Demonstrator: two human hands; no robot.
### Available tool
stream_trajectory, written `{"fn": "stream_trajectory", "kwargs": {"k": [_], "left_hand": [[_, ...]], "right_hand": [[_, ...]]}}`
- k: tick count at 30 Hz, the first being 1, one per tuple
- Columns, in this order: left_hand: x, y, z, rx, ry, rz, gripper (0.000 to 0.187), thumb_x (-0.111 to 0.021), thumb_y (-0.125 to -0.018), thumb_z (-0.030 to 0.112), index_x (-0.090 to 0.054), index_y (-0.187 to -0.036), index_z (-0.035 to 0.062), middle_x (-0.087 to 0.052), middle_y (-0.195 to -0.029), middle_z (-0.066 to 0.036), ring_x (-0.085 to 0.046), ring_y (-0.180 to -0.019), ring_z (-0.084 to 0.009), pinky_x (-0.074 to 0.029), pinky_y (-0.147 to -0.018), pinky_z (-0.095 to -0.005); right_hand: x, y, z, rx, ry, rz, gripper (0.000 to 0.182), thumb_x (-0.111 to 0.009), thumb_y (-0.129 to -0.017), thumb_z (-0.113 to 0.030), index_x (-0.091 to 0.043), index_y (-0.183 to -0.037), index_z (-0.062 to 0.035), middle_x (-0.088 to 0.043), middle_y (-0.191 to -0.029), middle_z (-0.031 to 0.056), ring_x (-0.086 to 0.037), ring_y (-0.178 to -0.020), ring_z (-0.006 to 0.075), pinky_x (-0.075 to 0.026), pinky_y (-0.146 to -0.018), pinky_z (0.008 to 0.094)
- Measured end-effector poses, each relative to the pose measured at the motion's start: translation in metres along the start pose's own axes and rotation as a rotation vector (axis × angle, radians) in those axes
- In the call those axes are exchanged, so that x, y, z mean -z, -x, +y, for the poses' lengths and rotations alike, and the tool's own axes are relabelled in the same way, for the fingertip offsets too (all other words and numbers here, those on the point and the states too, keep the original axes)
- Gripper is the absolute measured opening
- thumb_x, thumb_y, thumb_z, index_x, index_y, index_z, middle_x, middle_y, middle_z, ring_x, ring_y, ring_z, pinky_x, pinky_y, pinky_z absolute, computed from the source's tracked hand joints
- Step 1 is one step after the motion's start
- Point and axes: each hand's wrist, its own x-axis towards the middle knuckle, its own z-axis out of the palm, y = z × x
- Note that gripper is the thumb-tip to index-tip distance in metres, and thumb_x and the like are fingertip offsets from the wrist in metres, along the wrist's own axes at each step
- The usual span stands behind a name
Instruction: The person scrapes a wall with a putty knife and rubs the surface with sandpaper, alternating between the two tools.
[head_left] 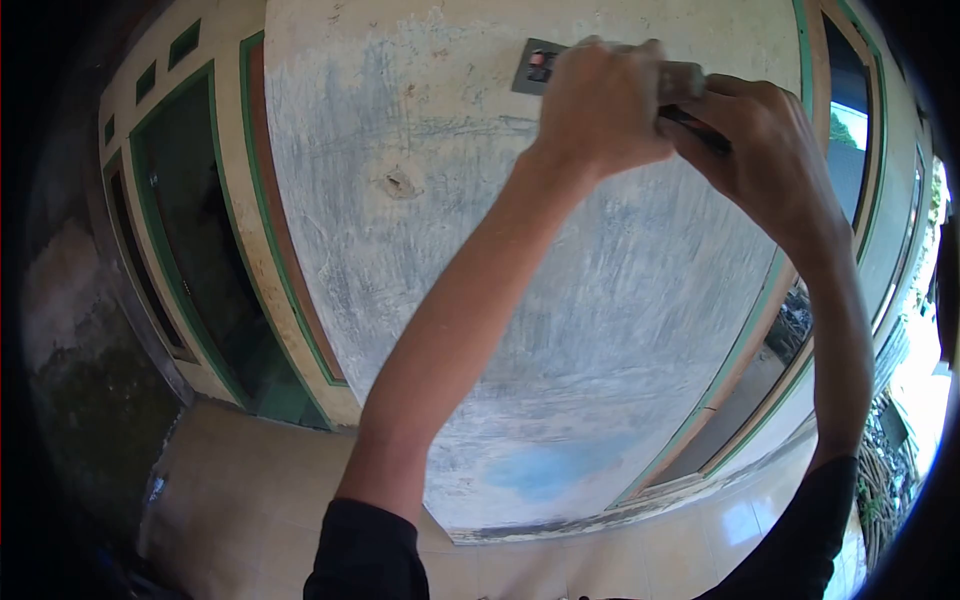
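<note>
Both my hands are raised to the upper part of a worn, patchy wall (470, 260). My left hand (602, 108) is closed with its back toward me; I cannot tell what its fingers hold. Just left of it shows a flat grey rectangular plate (522, 72) with a dark and pinkish middle, partly hidden by the hand. Close by on the right, my right hand (765, 135) is closed round a dark, narrow piece (697, 128). A grey blocky end (682, 80) juts out between the two hands.
Left stands a green-framed door (190, 240). Green-edged windows (850, 120) run along the right side. A small chipped hole (397, 183) marks the wall, and a pale blue patch (545, 468) lies low on it. Beige tiles (240, 500) cover the floor.
</note>
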Motion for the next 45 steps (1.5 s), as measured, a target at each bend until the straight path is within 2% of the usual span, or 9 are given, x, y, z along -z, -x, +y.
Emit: {"fn": "stream_trajectory", "kwargs": {"k": [7,9,17,19,22,33,35,41,45], "left_hand": [[0.036,-0.009,-0.034,-0.036,0.038,0.023,0.022,-0.072,-0.065,0.024,-0.057,-0.063,0.0079,-0.059,-0.054,-0.01,-0.057,-0.047,-0.0247,-0.048,-0.052,-0.0348],[0.041,-0.013,-0.036,-0.027,0.0,-0.083,0.03,-0.074,-0.077,0.028,-0.055,-0.071,0.0057,-0.058,-0.065,-0.013,-0.063,-0.065,-0.0307,-0.048,-0.066,-0.0413],[0.025,-0.002,-0.022,-0.049,0.239,0.035,0.024,-0.072,-0.062,0.022,-0.054,-0.063,0.0067,-0.056,-0.053,-0.011,-0.054,-0.046,-0.0257,-0.046,-0.052,-0.0349],[0.038,-0.005,-0.055,-0.094,0.107,-0.049,0.032,-0.07,-0.079,0.027,-0.05,-0.068,0.0048,-0.056,-0.062,-0.013,-0.056,-0.056,-0.0287,-0.042,-0.057,-0.0408],[0.051,-0.009,-0.055,-0.175,-0.003,-0.012,0.033,-0.07,-0.08,0.026,-0.048,-0.068,0.0051,-0.054,-0.062,-0.012,-0.055,-0.056,-0.0263,-0.043,-0.057,-0.0394],[0.063,-0.004,-0.07,-0.13,0.042,-0.02,0.028,-0.078,-0.062,0.024,-0.055,-0.064,0.0085,-0.059,-0.058,-0.01,-0.059,-0.052,-0.025,-0.047,-0.055,-0.0364],[0.073,-0.01,-0.072,-0.185,0.132,0.023,0.035,-0.072,-0.078,0.025,-0.045,-0.066,0.0054,-0.05,-0.057,-0.012,-0.053,-0.052,-0.0252,-0.042,-0.055,-0.0382],[0.049,-0.003,-0.036,-0.075,0.373,0.037,0.026,-0.067,-0.079,0.021,-0.052,-0.07,0.0024,-0.056,-0.061,-0.019,-0.06,-0.056,-0.0347,-0.045,-0.053,-0.0398],[0.063,-0.007,-0.069,-0.155,0.273,0.03,0.023,-0.068,-0.077,0.018,-0.052,-0.071,0.0025,-0.057,-0.062,-0.018,-0.061,-0.057,-0.0342,-0.046,-0.054,-0.0399]], "right_hand": [[-0.018,-0.043,-0.021,-0.226,0.01,-0.166,0.011,-0.075,-0.083,-0.013,-0.073,-0.08,-0.0034,-0.069,-0.071,0.0124,-0.068,-0.065,0.0277,-0.056,-0.069,0.0403],[-0.018,-0.04,-0.02,-0.006,0.037,0.055,0.015,-0.073,-0.087,-0.017,-0.075,-0.09,-0.0019,-0.072,-0.077,0.0137,-0.069,-0.067,0.0255,-0.056,-0.072,0.0382],[-0.005,-0.021,-0.027,-0.05,0.06,0.035,0.012,-0.075,-0.083,-0.016,-0.074,-0.082,-0.0046,-0.07,-0.07,0.0126,-0.068,-0.065,0.0257,-0.055,-0.067,0.0411],[-0.025,-0.041,-0.032,-0.15,0.006,-0.044,0.013,-0.076,-0.084,-0.016,-0.075,-0.088,-0.0035,-0.072,-0.078,0.0132,-0.07,-0.069,0.0255,-0.056,-0.071,0.0396],[-0.027,-0.049,-0.031,-0.187,-0.051,-0.06,0.016,-0.076,-0.085,-0.015,-0.076,-0.094,-0.0023,-0.074,-0.084,0.0136,-0.072,-0.073,0.0253,-0.057,-0.074,0.0381],[-0.038,-0.06,-0.047,-0.158,0.021,-0.009,0.012,-0.069,-0.088,-0.016,-0.074,-0.085,-0.0056,-0.071,-0.072,0.012,-0.07,-0.068,0.0248,-0.056,-0.068,0.0405],[-0.034,-0.068,-0.047,-0.097,0.012,0.066,0.019,-0.074,-0.087,-0.019,-0.076,-0.096,-0.0022,-0.074,-0.079,0.0123,-0.07,-0.067,0.0272,-0.057,-0.076,0.0369],[-0.009,-0.032,-0.04,-0.075,0.182,0.058,0.019,-0.074,-0.087,-0.021,-0.076,-0.094,-0.0028,-0.073,-0.079,0.0126,-0.066,-0.062,0.0279,-0.057,-0.077,0.038],[-0.016,-0.071,-0.053,-0.343,0.003,-0.232,0.019,-0.073,-0.089,-0.022,-0.077,-0.094,-0.0044,-0.073,-0.083,0.0126,-0.067,-0.076,0.0265,-0.055,-0.082,0.0378]]}}
